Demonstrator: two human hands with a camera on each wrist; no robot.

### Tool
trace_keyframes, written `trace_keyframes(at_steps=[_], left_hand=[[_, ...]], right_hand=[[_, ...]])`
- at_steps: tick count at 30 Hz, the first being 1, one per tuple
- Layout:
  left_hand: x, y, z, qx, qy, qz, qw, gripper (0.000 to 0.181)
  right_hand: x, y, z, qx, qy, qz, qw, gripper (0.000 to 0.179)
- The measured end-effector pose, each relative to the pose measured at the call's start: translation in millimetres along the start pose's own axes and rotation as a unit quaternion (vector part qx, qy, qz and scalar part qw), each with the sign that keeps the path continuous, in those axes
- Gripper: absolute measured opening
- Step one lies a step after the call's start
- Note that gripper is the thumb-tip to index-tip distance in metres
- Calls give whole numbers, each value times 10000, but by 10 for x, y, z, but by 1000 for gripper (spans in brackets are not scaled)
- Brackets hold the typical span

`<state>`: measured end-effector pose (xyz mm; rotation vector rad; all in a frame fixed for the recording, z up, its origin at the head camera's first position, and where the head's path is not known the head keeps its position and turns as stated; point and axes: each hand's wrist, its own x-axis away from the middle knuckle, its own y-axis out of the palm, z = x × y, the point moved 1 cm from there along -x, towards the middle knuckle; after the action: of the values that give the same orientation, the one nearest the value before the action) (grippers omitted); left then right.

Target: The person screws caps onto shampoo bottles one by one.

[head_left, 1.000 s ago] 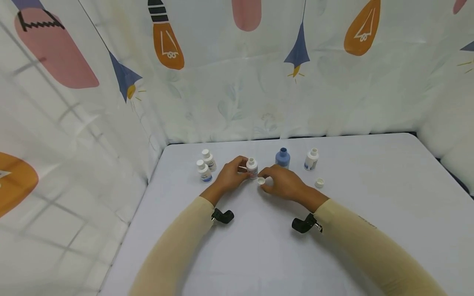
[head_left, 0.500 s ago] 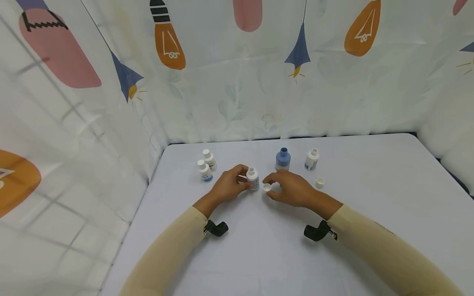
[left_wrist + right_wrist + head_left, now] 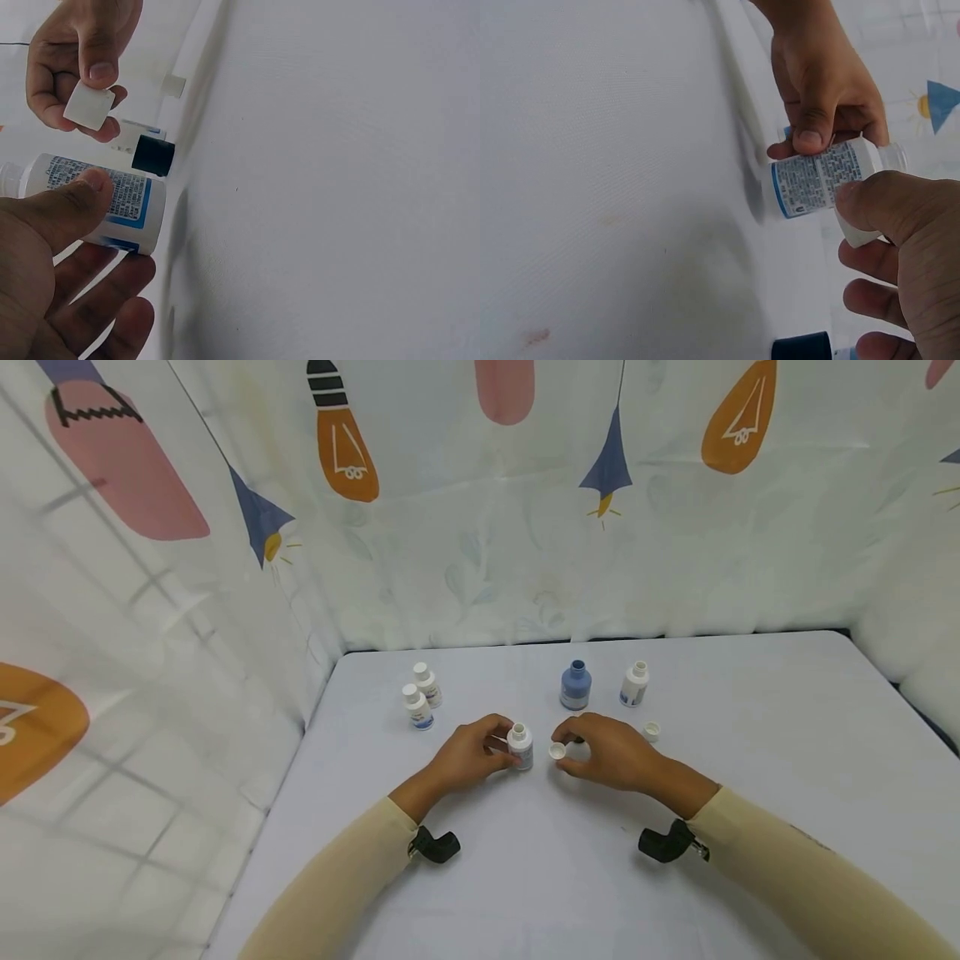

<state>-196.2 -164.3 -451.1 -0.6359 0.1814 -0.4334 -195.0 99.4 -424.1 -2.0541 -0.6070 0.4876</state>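
My left hand (image 3: 468,756) holds an uncapped white bottle (image 3: 520,747) upright between thumb and fingers. In the left wrist view, the thumb lies across the printed label with its blue border. To the right, my right hand (image 3: 611,752) pinches a white bottle cap (image 3: 557,751), its hollow side turned up. Bottle and cap are apart, at about the same distance from me. A dark cap (image 3: 154,155) stands on the table beyond the held bottle in the left wrist view; in the head view the right hand mostly hides it.
Behind the hands stand an uncapped blue bottle (image 3: 576,685) and an uncapped white bottle (image 3: 634,683). Another white cap (image 3: 651,731) lies near the right hand. At the left are two capped white bottles, a rear one (image 3: 428,685) and a front one (image 3: 417,708). Printed curtains surround the white table (image 3: 525,877).
Both hands have moved toward me and a little right, carrying the bottle and the cap. The gap between bottle and cap has widened. The blue bottle now shows whole.
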Motion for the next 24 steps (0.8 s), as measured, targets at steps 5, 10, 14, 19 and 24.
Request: trace_keyframes(at_steps=[5,10,14,19,24], left_hand=[[31,34,23,-19,37,-89,10000,43],[50,61,41,-21,20,-158,9999,43],[58,76,50,-44,14,-198,9998,43],[62,87,40,-32,58,-212,9998,43],[61,89,25,-133,116,-231,9996,43]], right_hand=[[55,2,22,21,-45,-27,10000,31],[93,19,40,62,-102,-27,9999,31],[112,24,40,88,-181,-28,9998,30],[111,17,9,44,-217,42,9997,31],[83,22,-12,8,-148,180,9997,31]])
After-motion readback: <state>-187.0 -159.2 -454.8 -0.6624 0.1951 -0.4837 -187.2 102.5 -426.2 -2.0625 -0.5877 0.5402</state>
